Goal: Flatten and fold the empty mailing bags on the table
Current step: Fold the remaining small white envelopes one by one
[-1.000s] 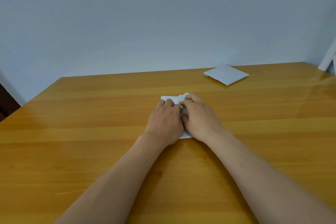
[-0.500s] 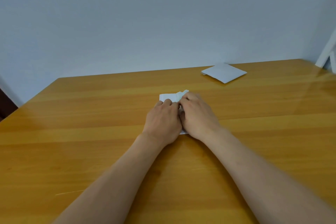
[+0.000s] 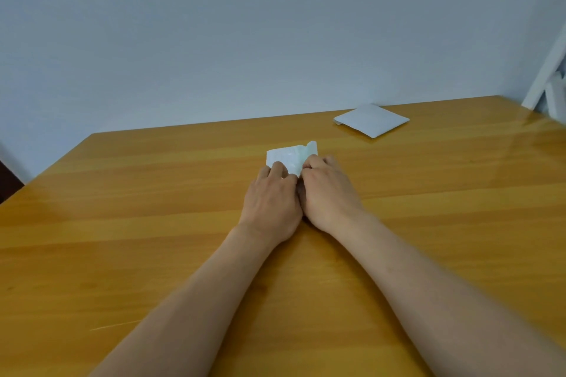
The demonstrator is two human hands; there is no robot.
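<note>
At mid-table, a small mailing bag point(image 3: 291, 157) is pinched by the left hand point(image 3: 271, 202) and right hand point(image 3: 329, 193); its crease is best pressed flat with edges aligned.

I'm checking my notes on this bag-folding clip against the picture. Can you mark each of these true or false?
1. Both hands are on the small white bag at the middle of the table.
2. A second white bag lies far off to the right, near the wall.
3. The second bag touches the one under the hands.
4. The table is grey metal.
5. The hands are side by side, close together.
1. True. The left hand and the right hand are both on the small white folded mailing bag.
2. True. The flat white square mailing bag lies there.
3. False. Bare table separates them.
4. False. The yellow-brown wooden table is not metal.
5. True.
</note>
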